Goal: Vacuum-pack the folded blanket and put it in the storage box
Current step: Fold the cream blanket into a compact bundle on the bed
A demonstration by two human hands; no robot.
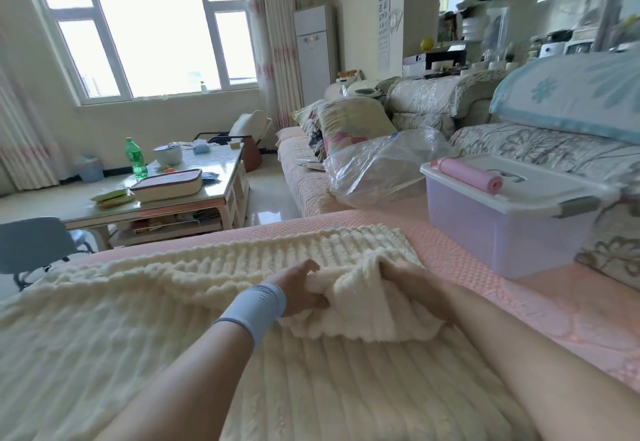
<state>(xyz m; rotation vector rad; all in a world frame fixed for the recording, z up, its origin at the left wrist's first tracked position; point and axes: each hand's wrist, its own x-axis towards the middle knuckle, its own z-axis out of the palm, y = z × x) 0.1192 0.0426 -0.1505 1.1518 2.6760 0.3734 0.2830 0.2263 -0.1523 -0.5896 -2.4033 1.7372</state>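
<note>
A cream ribbed blanket [145, 305] lies spread over the pink sofa seat in front of me. My left hand [298, 287], with a pale blue wristband, pinches a raised fold of it near the middle. My right hand [403, 276] is mostly buried under the same fold and grips it from the right. Farther back on the seat a crumpled clear vacuum bag [377, 166] lies. A translucent storage box [502, 229] with a white lid stands at the right, lid on, with a pink hand pump [469, 174] resting on top.
The pink sofa cover [519, 302] runs right and back, with floral cushions [346, 121] behind the bag. A glass coffee table [162, 198] with a green bottle and a book stands at the left. A grey chair [31, 246] is at the near left.
</note>
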